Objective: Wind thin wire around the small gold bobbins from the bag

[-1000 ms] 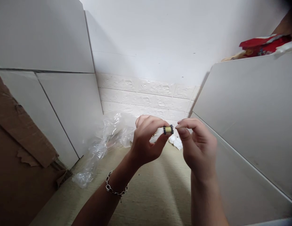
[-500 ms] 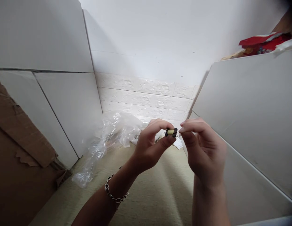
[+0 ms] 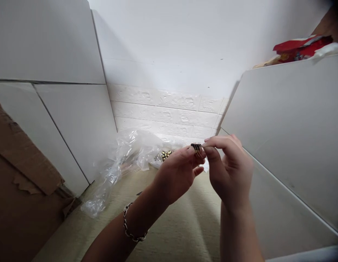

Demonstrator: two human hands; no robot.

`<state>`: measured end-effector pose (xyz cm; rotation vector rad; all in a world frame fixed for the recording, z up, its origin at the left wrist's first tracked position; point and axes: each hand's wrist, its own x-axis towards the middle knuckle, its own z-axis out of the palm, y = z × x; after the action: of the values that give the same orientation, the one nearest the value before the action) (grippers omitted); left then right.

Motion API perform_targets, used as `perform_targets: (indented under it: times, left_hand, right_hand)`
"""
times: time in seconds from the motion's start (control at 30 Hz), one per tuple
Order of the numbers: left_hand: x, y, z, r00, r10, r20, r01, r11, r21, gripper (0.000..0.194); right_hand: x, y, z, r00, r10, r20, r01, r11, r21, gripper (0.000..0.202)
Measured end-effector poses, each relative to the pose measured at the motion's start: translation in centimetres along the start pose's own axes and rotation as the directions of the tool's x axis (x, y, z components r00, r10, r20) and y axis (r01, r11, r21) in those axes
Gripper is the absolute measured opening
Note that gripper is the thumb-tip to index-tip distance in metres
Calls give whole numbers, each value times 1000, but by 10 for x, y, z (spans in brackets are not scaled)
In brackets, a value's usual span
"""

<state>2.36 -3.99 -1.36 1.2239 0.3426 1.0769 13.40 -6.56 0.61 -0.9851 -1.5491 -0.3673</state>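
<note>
My left hand pinches a small transformer coil between its thumb and fingers. The coil's black pinned end faces up, with thin metal pins sticking out; my fingers hide most of its body. My right hand is closed in a pinch right at the coil's right edge. Whatever sits between those right fingertips is too small to make out. Beyond my left hand, several small black and gold parts lie in a heap, partly covered by that hand.
Clear plastic wrap is crumpled on the pale surface at left. White cabinets flank both sides, with torn cardboard at the left one. A red packet rests on the right cabinet. Behind stands a white brick-patterned wall.
My left hand has turned the coil, so its pinned end now faces up and its yellow middle is hidden. My right hand has moved left, its fingertips now against the coil.
</note>
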Motion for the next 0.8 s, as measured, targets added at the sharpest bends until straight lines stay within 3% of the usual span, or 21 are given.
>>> perform_targets:
  times: [0.13, 0.23, 0.43, 0.6, 0.8]
  left_hand:
    - [-2, 3, 1, 991, -124, 51, 132, 971, -202, 23]
    - [-3, 4, 1, 986, -161, 47, 168, 959, -229, 23]
    - [0, 3, 0, 989, -145, 35, 149, 948, -280, 19]
    - [2, 2, -3, 995, -94, 46, 104, 931, -351, 14]
    - [2, 2, -4, 986, -143, 90, 169, 868, -466, 14]
  right_hand:
    - [-1, 0, 2, 1000, 14, 9, -14, 1000, -13, 14]
    - [-1, 0, 3, 1000, 8, -2, -9, 999, -36, 14]
    - [0, 1, 5, 1000, 2, 1, -2, 997, -72, 15]
    - [1, 3, 5, 1000, -27, -8, 28, 999, 27, 10]
    - [2, 8, 5, 1000, -11, 29, 6, 990, 144, 7]
